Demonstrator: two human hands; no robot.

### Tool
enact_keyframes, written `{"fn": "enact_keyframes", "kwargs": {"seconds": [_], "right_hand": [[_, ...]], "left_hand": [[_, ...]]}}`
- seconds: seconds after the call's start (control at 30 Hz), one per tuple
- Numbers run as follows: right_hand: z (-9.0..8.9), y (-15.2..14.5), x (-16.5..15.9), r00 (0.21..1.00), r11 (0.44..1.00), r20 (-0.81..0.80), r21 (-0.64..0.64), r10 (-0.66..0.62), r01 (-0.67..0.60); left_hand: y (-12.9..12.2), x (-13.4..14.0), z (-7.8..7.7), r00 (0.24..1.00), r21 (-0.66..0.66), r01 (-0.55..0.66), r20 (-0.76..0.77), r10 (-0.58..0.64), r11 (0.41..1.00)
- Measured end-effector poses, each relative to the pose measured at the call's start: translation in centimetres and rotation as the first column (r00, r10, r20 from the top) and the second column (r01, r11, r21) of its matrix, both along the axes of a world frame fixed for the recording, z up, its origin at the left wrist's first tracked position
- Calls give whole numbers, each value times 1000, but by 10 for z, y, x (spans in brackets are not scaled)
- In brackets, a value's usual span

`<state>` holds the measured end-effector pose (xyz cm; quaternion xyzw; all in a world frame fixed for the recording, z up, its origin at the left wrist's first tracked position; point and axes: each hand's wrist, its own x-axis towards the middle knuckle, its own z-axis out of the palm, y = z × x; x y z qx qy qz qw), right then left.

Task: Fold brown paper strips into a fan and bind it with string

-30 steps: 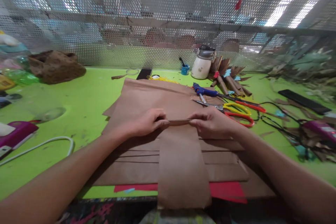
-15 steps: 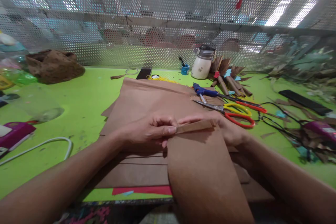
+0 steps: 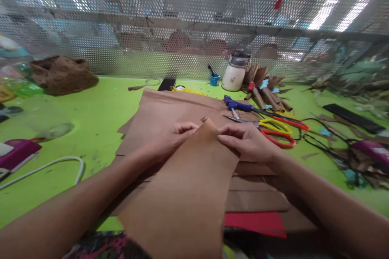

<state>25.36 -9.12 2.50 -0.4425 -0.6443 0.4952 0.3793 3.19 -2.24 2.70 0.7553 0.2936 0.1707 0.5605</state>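
A long sheet of brown paper [image 3: 191, 186] hangs from both hands toward the table's front edge, its far end narrowed and curled. My left hand [image 3: 179, 135] grips its left side near that end, the fingertips partly hidden behind the paper. On the other side, my right hand [image 3: 243, 139] pinches the edge between thumb and fingers. Beneath lie more brown paper sheets [image 3: 170, 107], with a red sheet [image 3: 255, 222] showing at the front. Scissors with yellow and red handles [image 3: 278, 132] rest just beyond my right hand, beside a blue glue gun [image 3: 240, 105].
A white jug [image 3: 234, 73], a small blue pot [image 3: 214, 79] and rolled brown paper pieces [image 3: 267, 93] stand or lie at the back. At left are a brown cloth bundle [image 3: 63, 76], a purple device [image 3: 16, 153] and a white cable [image 3: 69, 158]. Black cords [image 3: 322, 141] run along the right.
The brown sheet has swung left at its near end and turned. Its folded strip no longer faces me. My right hand has shifted from behind the paper to pinching its right edge.
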Motion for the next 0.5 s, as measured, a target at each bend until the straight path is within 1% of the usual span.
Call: {"fn": "enact_keyframes", "kwargs": {"seconds": [0.03, 0.1, 0.13, 0.17, 0.23, 0.3, 0.33, 0.43, 0.5], "right_hand": [[-2, 2, 2, 998, 1000, 62, -3, 5, -5], [-4, 7, 4, 980, 999, 197, 34, 25, -33], [-4, 9, 4, 962, 997, 269, 61, 36, -55], [-4, 11, 4, 940, 993, 338, 88, 44, -79], [-4, 14, 2, 887, 980, 459, 144, 55, -136], [-6, 18, -1, 847, 964, 530, 197, 49, -180], [-7, 20, -3, 841, 954, 540, 234, 32, -186], [-15, 25, -9, 845, 923, 533, 346, -44, -170], [-22, 28, -12, 839, 895, 534, 416, -101, -157]], "left_hand": [[2, 0, 0, 997, -17, -68, 24, 68, 998], [6, 1, 1, 979, -35, -192, 67, 194, 981], [8, 1, 0, 969, -13, -236, 75, 236, 972], [9, 2, -1, 967, 57, -248, 73, 243, 967], [10, 2, -5, 982, 262, -189, 41, 185, 946], [10, 3, -11, 993, 453, -108, 5, 119, 885], [10, 4, -15, 995, 525, -73, -15, 95, 848], [12, 4, -25, 992, 675, 12, -102, 77, 738], [15, 3, -29, 985, 732, 54, -149, 82, 679]]}}
